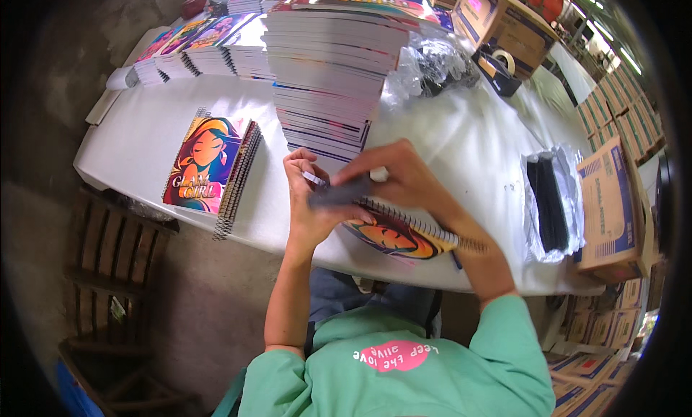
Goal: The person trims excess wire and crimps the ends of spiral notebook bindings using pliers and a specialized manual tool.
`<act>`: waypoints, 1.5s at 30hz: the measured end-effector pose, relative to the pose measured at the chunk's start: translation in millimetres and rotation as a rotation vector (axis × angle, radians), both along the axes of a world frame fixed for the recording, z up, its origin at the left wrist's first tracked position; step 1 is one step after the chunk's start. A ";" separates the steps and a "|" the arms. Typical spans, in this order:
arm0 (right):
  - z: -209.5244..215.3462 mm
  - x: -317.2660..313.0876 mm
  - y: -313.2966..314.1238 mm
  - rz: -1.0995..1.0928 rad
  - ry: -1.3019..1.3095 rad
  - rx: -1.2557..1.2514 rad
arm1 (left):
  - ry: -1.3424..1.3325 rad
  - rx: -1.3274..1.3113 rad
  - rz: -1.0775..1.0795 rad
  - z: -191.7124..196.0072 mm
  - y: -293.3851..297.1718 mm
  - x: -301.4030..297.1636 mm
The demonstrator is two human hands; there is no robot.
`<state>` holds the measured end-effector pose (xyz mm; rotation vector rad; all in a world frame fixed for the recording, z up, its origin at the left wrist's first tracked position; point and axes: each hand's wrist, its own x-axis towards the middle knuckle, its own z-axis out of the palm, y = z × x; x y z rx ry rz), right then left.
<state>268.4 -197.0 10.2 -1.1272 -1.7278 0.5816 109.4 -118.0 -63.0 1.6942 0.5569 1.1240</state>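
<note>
Left hand (pixel 306 214): fingers curled, bare forearm (pixel 287 298) steep. Right hand (pixel 404 173): angled inward, fingers bent, near the left.

A long bench (pixel 133 150) with a smooth white covering runs across the room, its edge bowed by the wide lens. Bright glare lies on parts of the covering. Below and to the left is a grey-brown floor (pixel 213 287), dull and unevenly lit. Dark wooden slatted furniture (pixel 112 237) stands at the left, in shadow. On the far right, brown cartons (pixel 616 103) rise in stacks, with more cartons (pixel 595 388) low at the lower right. White tube lights (pixel 604 31) glow overhead at the upper right.
</note>
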 end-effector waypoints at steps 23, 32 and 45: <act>-101.3 14.0 -183.4 -1.182 -0.683 -0.478 | -0.199 -0.137 0.166 30.0 -41.9 -13.6; -53.5 -51.0 -146.6 -0.852 -0.089 -0.138 | -0.086 0.419 0.364 16.8 -52.6 -5.0; 4.1 -79.5 -110.0 -0.785 -0.469 -0.032 | -0.038 0.561 0.424 22.5 -59.1 -5.5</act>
